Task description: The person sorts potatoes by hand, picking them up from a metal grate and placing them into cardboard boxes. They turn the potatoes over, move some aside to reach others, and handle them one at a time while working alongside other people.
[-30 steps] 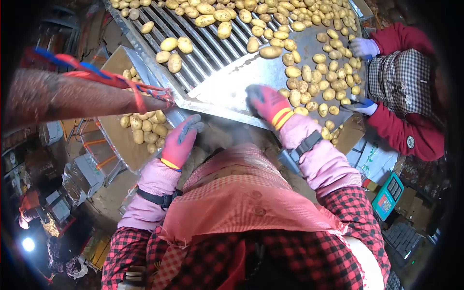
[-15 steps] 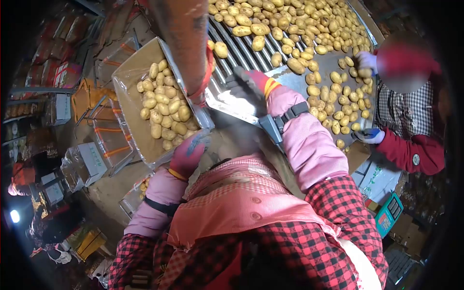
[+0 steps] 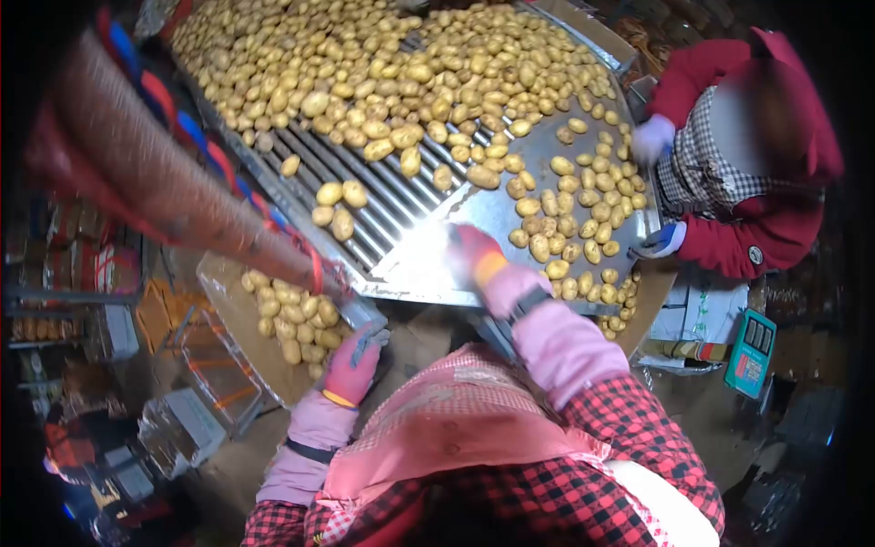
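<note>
A broad spread of yellow-skinned oval potatoes (image 3: 410, 96) covers the top of the view from 11 to 1 o'clock, lying over a slanted bed of parallel grey metal bars (image 3: 383, 201), where a few sit apart on the bars toward 10 o'clock. More potatoes are scattered on a flat grey metal sheet (image 3: 540, 162) toward 2 o'clock. The right hand (image 3: 474, 253), in a pink glove with a yellow cuff, is near the centre, over a shiny pale metal plate (image 3: 410, 264); motion blurs its fingers, so whether it holds anything cannot be told. The left hand (image 3: 352, 366), in a pink glove with grey fingers, is at 7 o'clock, its fingers bent beside a metal corner piece (image 3: 362, 312); whether they grip it cannot be told. Between 8 and 9 o'clock, an open brown cardboard box (image 3: 232, 299) holds a heap of potatoes. A rusty brown pole (image 3: 173, 178) with a red and blue cord (image 3: 205, 141) slants in from 10 o'clock. At 2 o'clock, a co-worker in a black-and-white checked apron (image 3: 694, 155) has 2 pale-gloved hands at the sheet's edge, the upper hand (image 3: 652, 139) blurred.
</note>
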Demonstrator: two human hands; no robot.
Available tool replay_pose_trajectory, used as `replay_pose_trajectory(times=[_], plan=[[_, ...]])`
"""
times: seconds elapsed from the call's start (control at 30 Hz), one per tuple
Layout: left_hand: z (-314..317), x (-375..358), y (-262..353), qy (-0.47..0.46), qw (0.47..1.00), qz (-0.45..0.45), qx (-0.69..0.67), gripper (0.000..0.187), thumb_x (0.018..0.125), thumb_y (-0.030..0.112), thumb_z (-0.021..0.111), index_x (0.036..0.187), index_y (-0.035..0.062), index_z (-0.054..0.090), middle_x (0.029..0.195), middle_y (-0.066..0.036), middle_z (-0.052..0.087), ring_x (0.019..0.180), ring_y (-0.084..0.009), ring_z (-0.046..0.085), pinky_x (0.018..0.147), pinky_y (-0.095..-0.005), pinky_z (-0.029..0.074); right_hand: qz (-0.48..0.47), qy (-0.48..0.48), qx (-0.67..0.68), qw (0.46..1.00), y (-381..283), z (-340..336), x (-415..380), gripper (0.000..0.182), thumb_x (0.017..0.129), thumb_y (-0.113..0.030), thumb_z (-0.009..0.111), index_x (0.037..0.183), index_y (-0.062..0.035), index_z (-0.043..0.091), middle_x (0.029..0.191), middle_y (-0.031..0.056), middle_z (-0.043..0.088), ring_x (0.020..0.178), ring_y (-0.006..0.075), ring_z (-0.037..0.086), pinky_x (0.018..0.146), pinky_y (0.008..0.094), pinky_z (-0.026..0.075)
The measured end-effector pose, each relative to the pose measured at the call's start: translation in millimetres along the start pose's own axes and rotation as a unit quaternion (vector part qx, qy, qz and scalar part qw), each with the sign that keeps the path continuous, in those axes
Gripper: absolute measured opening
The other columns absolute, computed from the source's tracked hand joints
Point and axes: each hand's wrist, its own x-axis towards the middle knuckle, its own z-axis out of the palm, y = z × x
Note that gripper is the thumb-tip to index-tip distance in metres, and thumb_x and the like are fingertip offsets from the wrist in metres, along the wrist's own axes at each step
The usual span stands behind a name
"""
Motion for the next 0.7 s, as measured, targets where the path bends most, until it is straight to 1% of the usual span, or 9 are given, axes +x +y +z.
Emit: replay_pose_trajectory(times=[0.07, 0.1, 0.17, 0.2, 0.3, 0.43, 0.53, 0.63, 0.7], plan=[[15.0, 21.9, -2.3, -0.006, 0.997, 0.034, -0.062, 0.038, 0.092, 0.007, 0.056, 0.129, -0.0031, 0.053, 0.125, -0.015, 0.06, 0.116, -0.0236, 0.058, 0.1, -0.0333, 0.043, -0.059, -0.046, -0.101, 0.992, 54.0, 22.9, -27.1, 0.038, 0.087, -0.031, 0.055, 0.12, -0.0132, 0.061, 0.12, 0.0165, 0.061, 0.108, 0.0359, 0.06, 0.092, 0.0426, 0.048], [18.3, 34.9, 5.8, -0.005, 0.996, 0.074, 0.043, 0.038, 0.091, 0.008, 0.057, 0.128, -0.0024, 0.054, 0.124, -0.016, 0.06, 0.115, -0.0258, 0.058, 0.1, -0.0345, 0.044, -0.098, -0.068, -0.116, 0.986, 65.9, 23.4, -49.2, 0.041, 0.086, -0.034, 0.057, 0.121, -0.013, 0.061, 0.12, 0.0166, 0.061, 0.109, 0.0359, 0.059, 0.092, 0.0424, 0.048], [28.9, 70.7, 25.1, -0.001, 0.958, 0.153, 0.244, 0.038, 0.089, 0.008, 0.059, 0.126, -0.0012, 0.055, 0.122, -0.017, 0.06, 0.112, -0.0303, 0.059, 0.098, -0.0369, 0.045, -0.074, -0.071, 0.036, 0.994, 71.7, -1.3, -87.0, 0.045, 0.085, -0.035, 0.06, 0.124, -0.012, 0.059, 0.119, 0.0169, 0.062, 0.108, 0.0363, 0.059, 0.093, 0.0416, 0.047], [34.4, 89.8, 29.2, 0.01, 0.94, 0.19, 0.281, 0.039, 0.088, 0.01, 0.061, 0.125, 0.0003, 0.056, 0.119, -0.018, 0.06, 0.108, -0.0359, 0.058, 0.096, -0.041, 0.045, -0.063, -0.072, 0.112, 0.989, 76.7, -13.6, -95.4, 0.047, 0.085, -0.035, 0.061, 0.126, -0.0115, 0.058, 0.118, 0.017, 0.062, 0.108, 0.0365, 0.059, 0.093, 0.0412, 0.047], [42.2, 142.0, 34.0, 0.089, 0.84, 0.302, 0.441, 0.049, 0.081, 0.014, 0.062, 0.127, 0.0017, 0.053, 0.121, -0.02, 0.057, 0.116, -0.0393, 0.05, 0.1, -0.048, 0.038, 0.016, 0.101, 0.201, 0.974, 101.4, -38.0, -85.4, 0.056, 0.083, -0.035, 0.065, 0.133, -0.0125, 0.052, 0.124, 0.0163, 0.059, 0.112, 0.0349, 0.057, 0.097, 0.0401, 0.045], [39.9, 175.8, 27.3, 0.12, 0.782, 0.22, 0.571, 0.054, 0.08, 0.023, 0.063, 0.128, 0.0015, 0.051, 0.128, -0.02, 0.051, 0.124, -0.038, 0.043, 0.108, -0.0528, 0.028, -0.041, 0.167, 0.096, 0.98, 117.1, -72.5, -60.9, 0.063, 0.081, -0.033, 0.067, 0.139, -0.0162, 0.046, 0.134, 0.0199, 0.05, 0.12, 0.0367, 0.051, 0.101, 0.0432, 0.042], [43.8, 178.1, 29.5, 0.109, 0.779, 0.22, 0.577, 0.055, 0.079, 0.024, 0.063, 0.128, 0.0013, 0.051, 0.128, -0.02, 0.051, 0.124, -0.038, 0.044, 0.108, -0.0532, 0.027, -0.085, 0.164, 0.011, 0.983, 112.2, -81.0, -21.6, 0.067, 0.08, -0.035, 0.068, 0.141, -0.0189, 0.043, 0.135, 0.0248, 0.046, 0.123, 0.0417, 0.047, 0.103, 0.0461, 0.04], [42.3, 181.0, 27.8, 0.117, 0.789, 0.204, 0.568, 0.054, 0.079, 0.023, 0.063, 0.128, 0.0012, 0.051, 0.127, -0.021, 0.051, 0.123, -0.0386, 0.045, 0.108, -0.0533, 0.028, -0.173, 0.201, 0.031, 0.964, 90.7, -102.8, 62.7, 0.068, 0.081, -0.036, 0.068, 0.141, -0.0182, 0.043, 0.136, 0.0241, 0.046, 0.122, 0.0413, 0.047, 0.103, 0.0456, 0.04], [42.0, 184.2, 32.3, 0.109, 0.799, 0.192, 0.559, 0.053, 0.079, 0.022, 0.063, 0.126, -0.0002, 0.052, 0.124, -0.022, 0.053, 0.12, -0.0401, 0.047, 0.106, -0.0529, 0.03, -0.142, 0.214, 0.023, 0.966, 60.6, -134.4, 129.4, 0.062, 0.083, -0.036, 0.065, 0.138, -0.0159, 0.046, 0.134, 0.024, 0.049, 0.12, 0.0403, 0.049, 0.103, 0.0448, 0.041]])
